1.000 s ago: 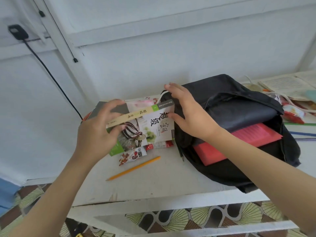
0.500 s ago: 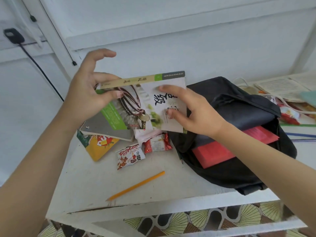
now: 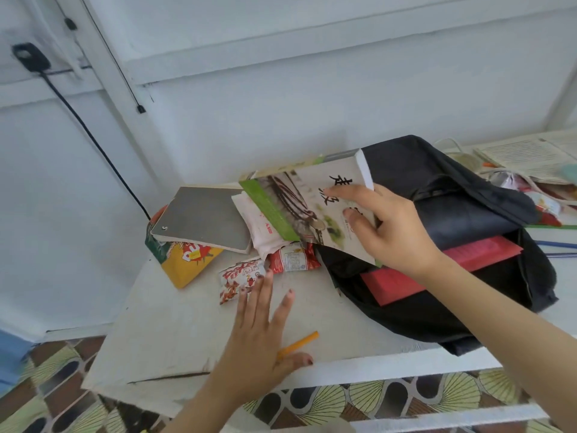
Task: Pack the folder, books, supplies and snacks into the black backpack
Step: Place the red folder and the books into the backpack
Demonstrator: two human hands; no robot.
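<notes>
The right hand (image 3: 387, 235) grips the paperback book (image 3: 299, 207), long axis left-right, right end over the black backpack (image 3: 452, 182) mouth (red folder (image 3: 399, 282) inside), while the left hand (image 3: 259, 335), nearer the orange pencil (image 3: 301, 342), lies spread and empty.

The backpack (image 3: 437, 182) is black, the folder (image 3: 393, 285) red. The book (image 3: 299, 207) has a white cover with a green stripe and black characters. The notebook (image 3: 206, 217) is grey, one snack bag (image 3: 187, 264) yellow, the pencil (image 3: 299, 342) orange, the tabletop (image 3: 175, 332) white.
</notes>
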